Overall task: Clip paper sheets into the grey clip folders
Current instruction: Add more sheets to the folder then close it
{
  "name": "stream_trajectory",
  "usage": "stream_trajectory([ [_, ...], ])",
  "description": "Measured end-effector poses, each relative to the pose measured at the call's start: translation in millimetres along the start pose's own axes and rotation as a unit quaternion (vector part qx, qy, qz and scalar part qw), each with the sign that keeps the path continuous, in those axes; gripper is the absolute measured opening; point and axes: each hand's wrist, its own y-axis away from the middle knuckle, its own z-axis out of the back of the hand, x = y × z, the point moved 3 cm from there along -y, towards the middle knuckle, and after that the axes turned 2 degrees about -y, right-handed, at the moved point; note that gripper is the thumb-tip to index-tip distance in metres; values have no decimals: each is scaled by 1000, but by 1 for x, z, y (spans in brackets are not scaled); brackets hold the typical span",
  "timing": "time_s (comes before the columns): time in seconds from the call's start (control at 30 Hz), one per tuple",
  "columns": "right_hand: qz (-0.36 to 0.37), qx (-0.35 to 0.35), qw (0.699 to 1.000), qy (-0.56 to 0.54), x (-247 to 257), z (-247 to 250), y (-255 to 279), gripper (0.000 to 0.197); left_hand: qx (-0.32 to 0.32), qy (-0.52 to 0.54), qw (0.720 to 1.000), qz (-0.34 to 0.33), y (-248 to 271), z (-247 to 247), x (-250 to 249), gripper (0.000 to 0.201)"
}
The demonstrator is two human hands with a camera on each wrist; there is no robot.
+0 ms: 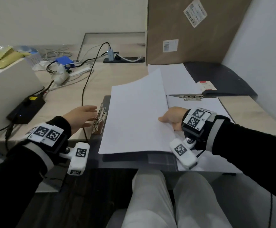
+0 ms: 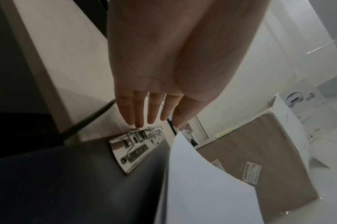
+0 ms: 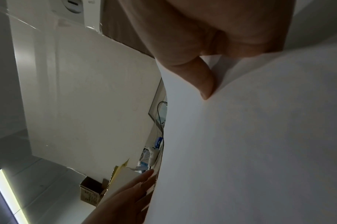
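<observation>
head view: right hand (image 1: pixel 171 118) pinches a sheaf of paper sheets (image 1: pixel 134 119) at its right edge, thumb on top, and holds it over the open grey clip folder (image 1: pixel 106 102) lying at the near edge of the worktop (image 1: pixel 65 96); the far part of the sheaf bows upward, so it looks carried, not yet laid flat. left hand (image 1: pixel 81 116) is spread, fingers straight, tips at the metal clip (image 1: pixel 99 119) on the folder's left side, likely about to lift the clamp so the sheets can slide under. a second folder with clipped paper (image 1: pixel 199 106) lies to the right, more loose paper (image 1: pixel 175 78) beyond it, cardboard box (image 1: pixel 191 30) far right.

left wrist view: shows what the head view blurs, the fingertips (image 2: pixel 139 121) hover just above the far end of the clip (image 2: pixel 139 145), whether touching i cannot tell; the clamp looks down. paper edge (image 2: pixel 202 181) rises right of the clip, apart from it.

right wrist view: only here is the grip itself clear, thumb (image 3: pixel 200 78) pressed into the top sheet, denting it; fingers beneath are hidden by the paper (image 3: pixel 250 144). the left hand (image 3: pixel 125 194) shows at the bottom, flat, beside the paper edge.
</observation>
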Motion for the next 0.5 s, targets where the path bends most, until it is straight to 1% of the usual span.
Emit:
stream_trajectory([
  [0.13,-16,8,1000,13,-5,-8,-1,45,12,47,999,15,1,-5,3,44],
  [0.5,-15,39,999,-27,0,-29,1,43,20,81,996,24,-3,-1,9,39],
])
